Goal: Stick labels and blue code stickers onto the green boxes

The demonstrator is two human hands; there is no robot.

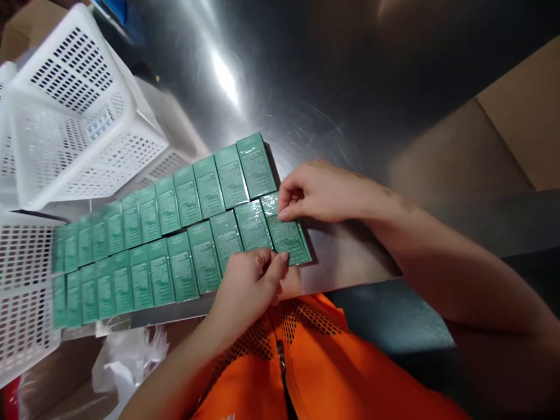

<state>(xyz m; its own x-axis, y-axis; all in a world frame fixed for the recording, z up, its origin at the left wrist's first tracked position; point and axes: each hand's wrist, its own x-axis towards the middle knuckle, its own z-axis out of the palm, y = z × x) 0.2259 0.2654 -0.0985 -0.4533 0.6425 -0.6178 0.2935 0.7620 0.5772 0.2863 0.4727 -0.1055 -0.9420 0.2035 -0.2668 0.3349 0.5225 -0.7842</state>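
Two long rows of green shrink-wrapped boxes [203, 186] lie flat, side by side, on the metal table. At the right end of the nearer row is the last green box [289, 239]. My right hand [308, 189] is at this box's upper part, thumb and forefinger pinched together against its face. My left hand [254, 274] is at its lower edge, thumb and forefinger also closed, the other fingers curled under. Whatever is between the fingertips of either hand is too small or hidden to make out.
White plastic baskets [126, 157] stand at the left, one holding a small printed pack [100, 123]. Another white basket [26, 280] touches the rows' left end. Cardboard [525, 111] lies at the right. Clear plastic wrap [126, 356] hangs below the metal table's [332, 116] front edge.
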